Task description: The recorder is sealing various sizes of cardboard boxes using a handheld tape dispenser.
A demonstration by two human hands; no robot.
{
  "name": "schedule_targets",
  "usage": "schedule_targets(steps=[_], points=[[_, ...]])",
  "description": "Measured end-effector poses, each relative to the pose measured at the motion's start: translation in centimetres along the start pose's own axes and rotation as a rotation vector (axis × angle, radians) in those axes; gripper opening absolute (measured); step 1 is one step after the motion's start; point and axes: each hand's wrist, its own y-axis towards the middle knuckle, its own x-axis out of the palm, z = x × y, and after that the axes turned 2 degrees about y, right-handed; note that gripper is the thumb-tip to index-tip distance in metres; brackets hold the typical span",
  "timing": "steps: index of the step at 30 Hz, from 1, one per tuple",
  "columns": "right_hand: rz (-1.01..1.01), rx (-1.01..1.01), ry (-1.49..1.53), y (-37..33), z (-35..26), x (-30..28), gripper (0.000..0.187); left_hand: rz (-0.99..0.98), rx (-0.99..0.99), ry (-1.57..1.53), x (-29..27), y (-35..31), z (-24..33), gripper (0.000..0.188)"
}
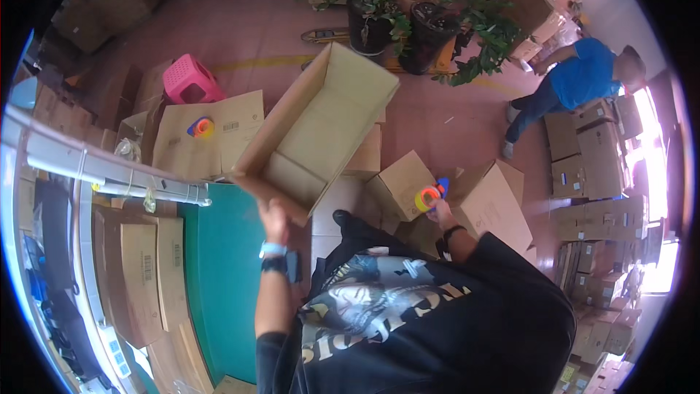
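A long open cardboard box point(286, 115) is tilted up in front of me, its bare inside showing. My left hand point(274, 222) grips the near lower corner of it, with the fingers partly hidden behind the wall. My right hand point(441, 214) is closed around a tape dispenser point(430, 195) with a blue part and an orange and yellow roll. That dispenser is held apart from the tilted box, just over other cartons. A similar tape dispenser point(200, 128) lies on a flat-topped cardboard carton point(171, 149) at the left.
A green surface point(226, 277) lies at my left beside a white metal frame point(102, 168). Cartons point(496, 208) stand by my right arm. A pink stool point(192, 79) and potted plants point(368, 25) are farther off. A person in blue point(583, 76) bends at the far right near stacked boxes.
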Motion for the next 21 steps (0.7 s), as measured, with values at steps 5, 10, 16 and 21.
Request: schedule_targets(steps=[5,10,16,21], points=[[-0.121,-0.084,-0.072,-0.3,1.0,1.5,0.029,-0.036,-0.099,-0.005,13.2,7.8,-1.2,0.072],[-0.378,-0.329,-0.749,-2.8,-7.8,8.8,0.038,-0.507,0.148,0.621,9.1,8.0,-7.9,0.043],[-0.776,-0.843,-1.208,-0.3,-12.8,22.8,0.055,-0.208,-0.274,0.912,-2.3,-7.8,-5.9,0.045],[-1.142,-0.953,-1.345,-8.7,-8.6,44.1,0.046,0.980,-0.649,0.503,-21.2,-32.8,-18.4,0.052]])
